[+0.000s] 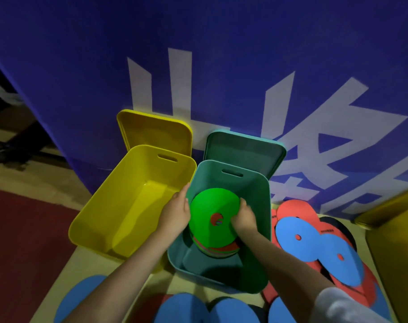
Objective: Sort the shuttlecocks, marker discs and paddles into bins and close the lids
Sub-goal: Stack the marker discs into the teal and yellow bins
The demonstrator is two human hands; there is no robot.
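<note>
On your left, the yellow bin [130, 201] sits open with nothing visible inside, its yellow lid [154, 134] propped upright behind it against the blue banner [198, 43]. Just beside it, touching on its right, the green bin [256, 229] is also open, with its green lid [244, 150] leaning behind it. Inside that bin you hold a stack of marker discs [212, 227], a bright green disc on top with red and blue edges showing below. Your left hand [177, 213] presses against the stack's left edge with fingers mostly straight, while your right hand [243, 217] curls its fingers around the stack's right edge, near the centre hole. The stack tilts toward you, above the bin's floor.

To the right of the green bin, blue discs [314, 248] with small holes lie on red discs [289, 208] on the floor. At the far right edge, 1 more yellow bin [396, 252] is partly in view. More blue discs [186, 308] lie along the bottom edge, near your arms.

The floor [86, 264] is pale tan, with a dark red mat [23, 229] at the left. The banner carries large white characters, and the room is dim.
</note>
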